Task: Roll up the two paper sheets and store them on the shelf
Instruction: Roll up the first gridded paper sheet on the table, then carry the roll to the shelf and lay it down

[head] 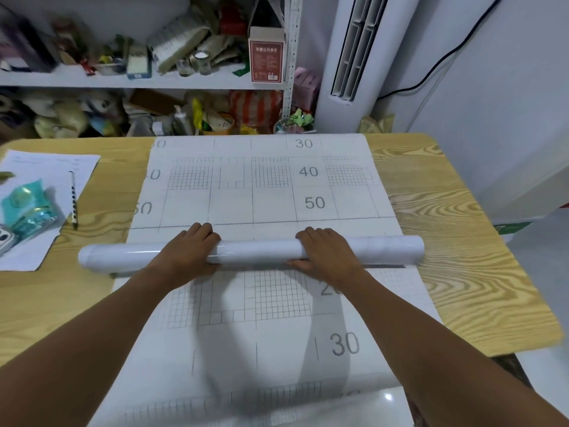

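1. A white paper roll (252, 252) lies crosswise on a wooden table (446, 226), over flat gridded paper (261, 192) printed with numbers.
2. The left hand (187, 251) and right hand (326, 254) each grip the roll, fingers curled over its far side.
3. At left lie a loose page (40, 163), a pen (73, 198) and a teal packet (27, 208).
4. A cluttered shelf (123, 81) stands beyond the table.

Wood-grain desk (462, 272). Left edge: small printed form (40, 163) w/ pen (73, 198) lying on it, teal packet (27, 208) nr its near end. Beyond far-right corner: white floor AC unit (354, 57), black cable (440, 61).
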